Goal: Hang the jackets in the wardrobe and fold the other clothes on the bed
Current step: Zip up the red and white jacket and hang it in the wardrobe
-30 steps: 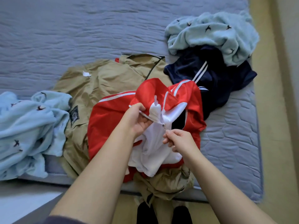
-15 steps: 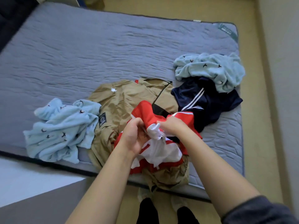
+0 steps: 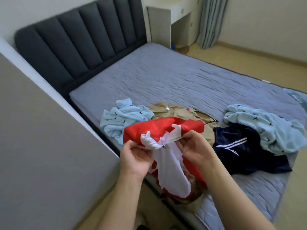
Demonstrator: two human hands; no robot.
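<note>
A red jacket with white lining (image 3: 159, 130) is lifted off the near edge of the bed (image 3: 174, 83). My left hand (image 3: 136, 156) grips its collar edge on the left. My right hand (image 3: 196, 150) pinches the other side by the white zipper tape. The white lining hangs down between my hands. Under it a tan jacket (image 3: 176, 112) lies spread on the mattress. A navy garment with white stripes (image 3: 245, 151) sits to the right. Two light blue fleece pieces lie on the bed, the one on the left (image 3: 121, 120) and the one on the right (image 3: 265, 128).
A dark padded headboard (image 3: 74, 44) runs along the bed's far left. A grey panel with a white edge (image 3: 41, 138) stands close at my left. A white desk (image 3: 166, 17) and a curtain (image 3: 211, 20) are in the far corner. Beige floor (image 3: 259, 63) lies beyond the bed.
My view has swung up and left, bringing the headboard and desk into sight. Both hands have lifted the red jacket higher and spread its collar apart.
</note>
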